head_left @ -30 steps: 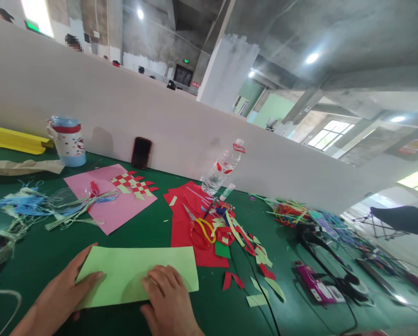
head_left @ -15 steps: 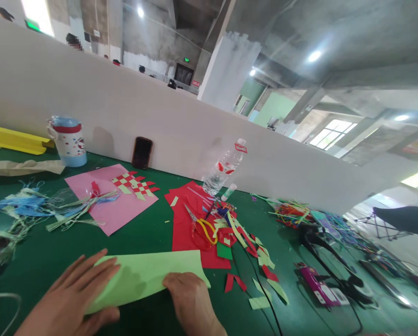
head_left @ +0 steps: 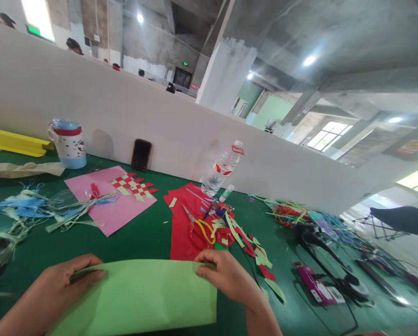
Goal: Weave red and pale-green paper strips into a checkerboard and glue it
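Note:
A light green sheet of paper [head_left: 153,296] is held up between my two hands, its top edge bowed slightly. My left hand [head_left: 67,284] pinches the upper left part, thumb in front and fingers behind. On the upper right corner, my right hand [head_left: 223,270] grips with thumb and fingers. Just beyond the sheet lies red paper [head_left: 183,233], partly covered by scissors [head_left: 202,228] with yellow handles and by paper scraps. Red and green cut strips [head_left: 261,256] are strewn to the right of them.
Pink paper [head_left: 113,217] carries a red-and-green woven paper piece [head_left: 134,185]. Along the low wall stand a cup [head_left: 71,144], a phone [head_left: 141,154], a water bottle [head_left: 221,170] and a glue stick [head_left: 226,192]. A purple box [head_left: 316,284] and a black cable lie right; blue-and-cream strings [head_left: 25,203] lie left.
The green paper has been lifted off the table and tilted up toward me. My left hand has gone from lying flat on it to pinching it; my right hand has shifted to its upper right corner.

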Available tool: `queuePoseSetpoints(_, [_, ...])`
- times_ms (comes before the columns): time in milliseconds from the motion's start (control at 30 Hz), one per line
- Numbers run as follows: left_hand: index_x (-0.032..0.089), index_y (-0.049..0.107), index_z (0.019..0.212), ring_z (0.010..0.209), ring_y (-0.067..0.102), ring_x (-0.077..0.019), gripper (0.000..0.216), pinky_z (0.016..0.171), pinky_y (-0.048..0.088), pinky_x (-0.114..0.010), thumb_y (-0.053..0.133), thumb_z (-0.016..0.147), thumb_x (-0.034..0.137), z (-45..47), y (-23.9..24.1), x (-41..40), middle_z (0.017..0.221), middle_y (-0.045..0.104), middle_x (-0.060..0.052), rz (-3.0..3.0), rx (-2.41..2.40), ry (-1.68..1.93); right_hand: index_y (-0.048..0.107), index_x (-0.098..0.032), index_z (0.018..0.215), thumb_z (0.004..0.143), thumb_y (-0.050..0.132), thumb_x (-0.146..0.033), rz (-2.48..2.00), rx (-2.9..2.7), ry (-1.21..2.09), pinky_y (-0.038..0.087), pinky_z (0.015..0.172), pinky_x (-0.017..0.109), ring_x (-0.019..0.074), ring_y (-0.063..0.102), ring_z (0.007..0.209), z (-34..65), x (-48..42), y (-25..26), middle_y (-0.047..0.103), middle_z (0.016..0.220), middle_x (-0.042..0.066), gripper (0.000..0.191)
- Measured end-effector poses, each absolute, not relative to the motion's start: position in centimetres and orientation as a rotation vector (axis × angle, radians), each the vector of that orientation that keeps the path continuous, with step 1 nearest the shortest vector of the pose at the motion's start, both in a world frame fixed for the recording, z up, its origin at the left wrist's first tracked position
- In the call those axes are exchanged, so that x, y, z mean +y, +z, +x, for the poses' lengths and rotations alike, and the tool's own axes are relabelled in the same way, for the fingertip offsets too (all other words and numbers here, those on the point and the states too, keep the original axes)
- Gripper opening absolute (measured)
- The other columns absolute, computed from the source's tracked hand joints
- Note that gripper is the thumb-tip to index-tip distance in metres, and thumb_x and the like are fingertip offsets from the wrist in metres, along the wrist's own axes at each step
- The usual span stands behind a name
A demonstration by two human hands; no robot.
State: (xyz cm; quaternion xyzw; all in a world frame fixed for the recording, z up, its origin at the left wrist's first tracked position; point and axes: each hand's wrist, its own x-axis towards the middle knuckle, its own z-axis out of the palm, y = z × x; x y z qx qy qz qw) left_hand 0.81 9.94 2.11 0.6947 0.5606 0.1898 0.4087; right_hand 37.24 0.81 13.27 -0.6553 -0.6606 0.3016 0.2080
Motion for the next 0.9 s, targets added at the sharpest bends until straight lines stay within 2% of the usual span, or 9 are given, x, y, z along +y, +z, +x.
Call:
queuePoseSetpoints(100, [0.031, 0.073, 0.083, 0.068, 0.069, -0.0204, 0.037, 0.062, 0.046, -0.025, 0.045, 0.089, 0.055, 1.3, 1.3, 10.9, 0.069, 0.073, 0.005, 1.905, 1.447, 0.347, 0.076, -0.023, 0.085, 0.082, 0.063, -0.019, -1.904, -1.864, 0.839, 0.044, 0.067, 0.023, 0.0186, 0.070, 0.076, 37.3, 1.9, 10.9, 0.078, 0.082, -0.001, 0.014])
queuePoseSetpoints(267, [0.028, 0.075, 0.084, 0.097, 0.071, -0.0253, 0.035, 0.083, 0.048, -0.035, 0.041, 0.090, 0.032, 1.9, 0.6, 11.1, 0.096, 0.078, -0.005, 2.238, 1.424, 0.362, 0.074, -0.022, 0.091, 0.087, 0.060, -0.016, -2.047, -1.968, 0.567, 0.043, 0.071, 0.026, 0.0214, 0.071, 0.085, 35.9, 2.0, 6.3, 0.077, 0.090, 0.003, 0.016])
queuePoseSetpoints(367, [0.028, 0.076, 0.086, 0.098, 0.070, -0.0265, 0.038, 0.089, 0.049, -0.040, 0.038, 0.092, 0.031, 1.6, 0.7, 11.3, 0.097, 0.077, -0.006, 2.340, 1.398, 0.257, 0.072, -0.023, 0.096, 0.083, 0.063, -0.013, -2.027, -1.996, 0.530, 0.045, 0.076, 0.026, 0.0214, 0.069, 0.093, 35.6, 1.4, 5.2, 0.075, 0.098, 0.003, 0.018])
queuePoseSetpoints(500, [0.028, 0.078, 0.089, 0.097, 0.070, -0.0262, 0.040, 0.091, 0.050, -0.041, 0.039, 0.095, 0.034, 0.8, 0.0, 11.4, 0.098, 0.077, -0.007, 2.384, 1.374, 0.204, 0.070, -0.023, 0.098, 0.085, 0.062, -0.010, -1.984, -2.003, 0.485, 0.047, 0.078, 0.026, 0.0194, 0.067, 0.090, 35.8, 0.6, 4.3, 0.073, 0.096, 0.002, 0.020])
queuePoseSetpoints(600, [0.026, 0.078, 0.112, 0.107, 0.069, -0.0294, 0.046, 0.093, 0.049, -0.046, 0.036, 0.095, 0.026, 1.2, -0.8, 11.1, 0.114, 0.078, -0.010, 2.492, 1.437, 0.253, 0.070, -0.023, 0.097, 0.088, 0.061, -0.009, -1.952, -2.024, 0.425, 0.047, 0.078, 0.027, 0.0196, 0.066, 0.089, 35.8, 0.1, 3.5, 0.072, 0.095, 0.002, 0.019])
queuePoseSetpoints(667, [0.026, 0.070, 0.133, 0.115, 0.067, -0.0321, 0.054, 0.095, 0.048, -0.051, 0.035, 0.093, 0.020, 2.0, -1.0, 10.8, 0.125, 0.076, -0.011, 2.567, 1.443, 0.248, 0.070, -0.023, 0.095, 0.090, 0.061, -0.009, -1.915, -2.047, 0.362, 0.046, 0.078, 0.028, 0.0197, 0.065, 0.089, 35.8, -0.2, 3.0, 0.072, 0.094, 0.002, 0.017])
queuePoseSetpoints(733, [0.027, 0.065, 0.140, 0.118, 0.066, -0.0324, 0.058, 0.098, 0.046, -0.053, 0.037, 0.091, 0.015, 3.2, -0.8, 10.7, 0.127, 0.075, -0.012, 2.623, 1.387, 0.225, 0.069, -0.023, 0.095, 0.091, 0.060, -0.009, -1.876, -2.055, 0.297, 0.046, 0.077, 0.028, 0.0194, 0.065, 0.087, 35.7, -0.4, 2.6, 0.071, 0.093, 0.002, 0.017])
queuePoseSetpoints(800, [0.030, 0.069, 0.134, 0.117, 0.067, -0.0309, 0.057, 0.100, 0.045, -0.052, 0.041, 0.089, 0.011, 4.3, -0.3, 10.7, 0.123, 0.076, -0.011, 2.648, 1.342, 0.229, 0.069, -0.023, 0.094, 0.093, 0.058, -0.010, -1.841, -2.045, 0.245, 0.047, 0.076, 0.028, 0.0192, 0.064, 0.086, 35.6, -0.7, 2.3, 0.070, 0.093, 0.002, 0.017])
queuePoseSetpoints(900, [0.030, 0.077, 0.108, 0.106, 0.070, -0.0283, 0.044, 0.098, 0.043, -0.050, 0.041, 0.093, 0.011, 5.0, 0.4, 10.9, 0.107, 0.077, -0.007, 2.663, 1.317, 0.232, 0.067, -0.023, 0.092, 0.094, 0.057, -0.010, -1.835, -2.023, 0.217, 0.048, 0.076, 0.029, 0.0202, 0.065, 0.088, 35.4, -1.2, 2.3, 0.070, 0.094, 0.003, 0.016])
